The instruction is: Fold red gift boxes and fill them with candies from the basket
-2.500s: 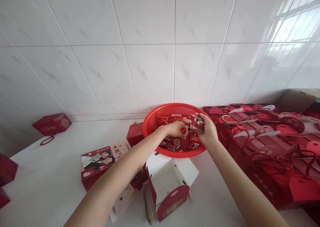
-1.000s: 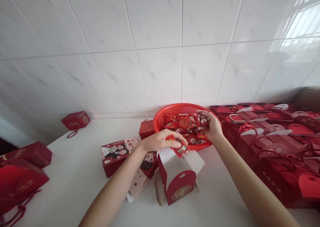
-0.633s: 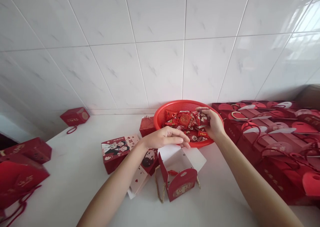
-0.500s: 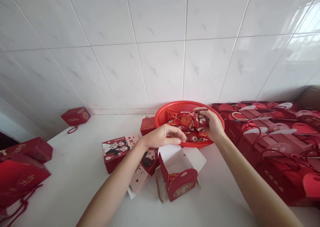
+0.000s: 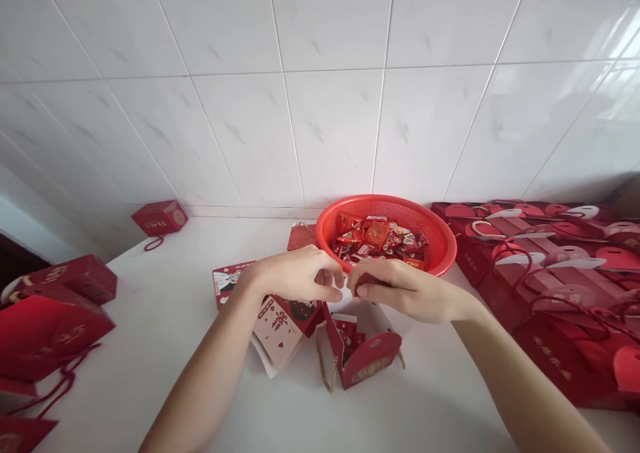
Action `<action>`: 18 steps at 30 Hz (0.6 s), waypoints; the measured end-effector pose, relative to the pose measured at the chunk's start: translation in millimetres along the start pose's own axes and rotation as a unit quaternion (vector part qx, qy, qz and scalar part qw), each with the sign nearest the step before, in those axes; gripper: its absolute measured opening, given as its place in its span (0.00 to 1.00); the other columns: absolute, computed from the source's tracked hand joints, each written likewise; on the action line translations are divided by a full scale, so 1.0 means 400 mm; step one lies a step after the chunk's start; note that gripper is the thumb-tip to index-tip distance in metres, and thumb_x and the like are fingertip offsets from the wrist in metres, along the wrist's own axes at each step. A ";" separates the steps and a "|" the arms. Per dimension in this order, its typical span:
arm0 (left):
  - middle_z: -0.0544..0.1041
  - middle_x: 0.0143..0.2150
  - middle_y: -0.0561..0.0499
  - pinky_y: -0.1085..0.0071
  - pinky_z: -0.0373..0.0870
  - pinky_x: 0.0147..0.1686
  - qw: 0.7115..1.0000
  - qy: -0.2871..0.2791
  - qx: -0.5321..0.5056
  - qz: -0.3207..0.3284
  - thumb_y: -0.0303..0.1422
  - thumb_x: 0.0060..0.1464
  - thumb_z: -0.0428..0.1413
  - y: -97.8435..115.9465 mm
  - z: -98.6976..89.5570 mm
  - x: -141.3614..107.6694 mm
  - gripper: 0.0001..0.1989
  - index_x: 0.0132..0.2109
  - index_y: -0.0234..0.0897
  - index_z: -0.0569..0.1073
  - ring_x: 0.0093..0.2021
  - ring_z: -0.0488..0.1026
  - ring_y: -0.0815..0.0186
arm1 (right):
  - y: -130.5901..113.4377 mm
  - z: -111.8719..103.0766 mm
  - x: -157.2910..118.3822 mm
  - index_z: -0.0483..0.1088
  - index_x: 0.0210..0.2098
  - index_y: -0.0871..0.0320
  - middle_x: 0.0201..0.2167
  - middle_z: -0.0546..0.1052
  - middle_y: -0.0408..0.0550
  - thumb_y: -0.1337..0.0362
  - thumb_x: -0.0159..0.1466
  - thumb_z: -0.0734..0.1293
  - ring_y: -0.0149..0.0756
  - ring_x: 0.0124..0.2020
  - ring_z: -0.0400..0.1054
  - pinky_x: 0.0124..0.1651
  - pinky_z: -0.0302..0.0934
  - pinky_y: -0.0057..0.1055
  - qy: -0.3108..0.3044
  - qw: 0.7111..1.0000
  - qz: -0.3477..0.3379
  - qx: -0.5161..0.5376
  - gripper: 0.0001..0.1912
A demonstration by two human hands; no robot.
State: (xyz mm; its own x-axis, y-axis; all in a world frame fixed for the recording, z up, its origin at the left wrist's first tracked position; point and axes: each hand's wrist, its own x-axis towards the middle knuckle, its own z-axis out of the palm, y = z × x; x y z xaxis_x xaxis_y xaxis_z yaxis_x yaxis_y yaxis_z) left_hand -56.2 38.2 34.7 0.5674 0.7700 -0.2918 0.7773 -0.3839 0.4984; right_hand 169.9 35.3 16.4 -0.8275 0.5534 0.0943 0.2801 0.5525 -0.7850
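Note:
A red plastic basket against the wall holds many red-wrapped candies. In front of it an open red gift box with rope handles contains some red packets. My right hand is over the back of this box, its fingers closed around a dark red wrapped candy. Just left of it, my left hand hovers over the box's back left corner with its fingers curled; whether it holds anything is hidden. Under my left forearm lie a pink printed card and a red box with cartoon figures.
Rows of closed red gift boxes fill the right side. More red boxes and a red bag stand at the left edge. One small red box sits at the back left, near the tiled wall.
My right hand has left the basket and come forward and left over the open box with a candy. My left hand has moved slightly left. The view has shifted a little.

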 end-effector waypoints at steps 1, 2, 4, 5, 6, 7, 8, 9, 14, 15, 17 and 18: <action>0.79 0.35 0.52 0.72 0.65 0.32 1.000 -0.006 0.003 -0.006 0.38 0.54 0.58 0.001 -0.001 -0.002 0.11 0.43 0.40 0.79 0.32 0.74 0.65 | 0.000 0.003 0.000 0.69 0.35 0.58 0.31 0.71 0.42 0.68 0.69 0.58 0.29 0.32 0.62 0.36 0.57 0.26 0.009 1.000 0.003 -0.005 0.09; 0.79 0.35 0.52 0.72 0.65 0.32 1.000 -0.011 0.007 -0.011 0.39 0.53 0.58 0.001 -0.002 -0.004 0.13 0.44 0.40 0.79 0.32 0.75 0.65 | 0.001 0.005 0.001 0.68 0.35 0.58 0.30 0.71 0.41 0.68 0.69 0.58 0.29 0.30 0.61 0.35 0.57 0.26 0.016 1.000 0.006 -0.008 0.09; 0.79 0.34 0.52 0.73 0.65 0.32 1.000 -0.016 0.018 -0.017 0.41 0.52 0.59 0.000 -0.004 -0.009 0.14 0.45 0.41 0.79 0.33 0.75 0.64 | 0.006 0.012 0.004 0.69 0.36 0.58 0.30 0.72 0.41 0.67 0.69 0.59 0.29 0.29 0.61 0.33 0.56 0.26 0.010 1.000 0.004 -0.005 0.08; 0.79 0.35 0.52 0.73 0.64 0.32 0.999 -0.016 0.024 -0.020 0.41 0.52 0.60 0.000 -0.005 -0.011 0.15 0.44 0.41 0.79 0.34 0.75 0.63 | 0.009 0.015 0.006 0.70 0.37 0.58 0.30 0.72 0.42 0.66 0.69 0.59 0.29 0.29 0.62 0.33 0.56 0.26 -0.003 1.000 -0.001 -0.004 0.08; 0.79 0.35 0.52 0.73 0.64 0.31 0.999 -0.017 0.028 -0.025 0.42 0.51 0.60 0.000 -0.006 -0.013 0.15 0.44 0.41 0.79 0.35 0.75 0.63 | 0.013 0.019 0.009 0.70 0.38 0.58 0.31 0.73 0.43 0.65 0.69 0.60 0.29 0.29 0.63 0.33 0.57 0.26 -0.018 1.000 -0.009 -0.006 0.08; 0.79 0.35 0.52 0.73 0.64 0.31 0.999 -0.020 0.030 -0.029 0.42 0.51 0.60 0.000 -0.006 -0.015 0.15 0.44 0.41 0.79 0.35 0.75 0.63 | 0.016 0.023 0.011 0.71 0.39 0.58 0.32 0.74 0.43 0.65 0.68 0.61 0.29 0.30 0.64 0.34 0.58 0.26 -0.031 0.999 -0.017 -0.010 0.07; 0.79 0.35 0.52 0.73 0.64 0.31 0.999 -0.027 0.031 -0.031 0.41 0.51 0.60 0.000 -0.006 -0.016 0.15 0.44 0.41 0.79 0.35 0.75 0.63 | 0.019 0.025 0.014 0.71 0.39 0.58 0.33 0.75 0.44 0.65 0.68 0.62 0.30 0.31 0.65 0.34 0.59 0.26 -0.038 0.999 -0.024 -0.014 0.07; 0.80 0.35 0.52 0.73 0.64 0.31 0.999 -0.033 0.032 -0.029 0.41 0.51 0.60 0.001 -0.005 -0.016 0.14 0.44 0.41 0.79 0.35 0.75 0.63 | 0.021 0.027 0.015 0.72 0.40 0.58 0.35 0.76 0.45 0.65 0.67 0.62 0.31 0.33 0.67 0.36 0.60 0.27 -0.035 0.999 -0.029 -0.020 0.07; 0.80 0.40 0.48 0.72 0.65 0.33 0.997 -0.020 0.061 -0.036 0.44 0.49 0.62 0.011 0.001 -0.014 0.20 0.46 0.37 0.80 0.39 0.76 0.59 | 0.013 0.006 0.003 0.73 0.43 0.57 0.39 0.79 0.48 0.65 0.67 0.62 0.36 0.39 0.71 0.41 0.62 0.30 0.046 0.996 0.006 -0.076 0.09; 0.81 0.40 0.47 0.71 0.65 0.32 0.997 -0.016 0.067 -0.041 0.44 0.48 0.62 0.013 0.002 -0.015 0.20 0.45 0.36 0.80 0.39 0.76 0.59 | 0.009 -0.002 -0.004 0.73 0.41 0.57 0.38 0.78 0.47 0.65 0.68 0.62 0.36 0.37 0.71 0.39 0.62 0.30 0.061 0.993 0.026 -0.101 0.08; 0.81 0.39 0.47 0.71 0.65 0.31 0.996 -0.015 0.070 -0.044 0.44 0.48 0.62 0.016 0.004 -0.018 0.20 0.44 0.36 0.81 0.37 0.76 0.59 | 0.003 -0.020 -0.023 0.72 0.38 0.57 0.36 0.78 0.47 0.63 0.67 0.62 0.37 0.36 0.71 0.37 0.60 0.31 0.073 0.980 0.077 -0.166 0.07; 0.81 0.38 0.47 0.72 0.65 0.31 0.996 -0.017 0.069 -0.044 0.45 0.47 0.63 0.016 0.004 -0.021 0.20 0.44 0.36 0.81 0.37 0.76 0.60 | 0.001 -0.027 -0.034 0.71 0.36 0.56 0.35 0.78 0.47 0.62 0.67 0.63 0.38 0.36 0.70 0.35 0.59 0.31 0.067 0.971 0.108 -0.201 0.07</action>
State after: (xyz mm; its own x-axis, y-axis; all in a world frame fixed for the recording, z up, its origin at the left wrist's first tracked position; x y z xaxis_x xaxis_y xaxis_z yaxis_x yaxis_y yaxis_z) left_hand -55.7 28.5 39.0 0.5019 0.7875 -0.3577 0.8534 -0.3836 0.3529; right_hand 186.5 34.9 21.5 -0.6656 0.7444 0.0533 0.6296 0.5985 -0.4953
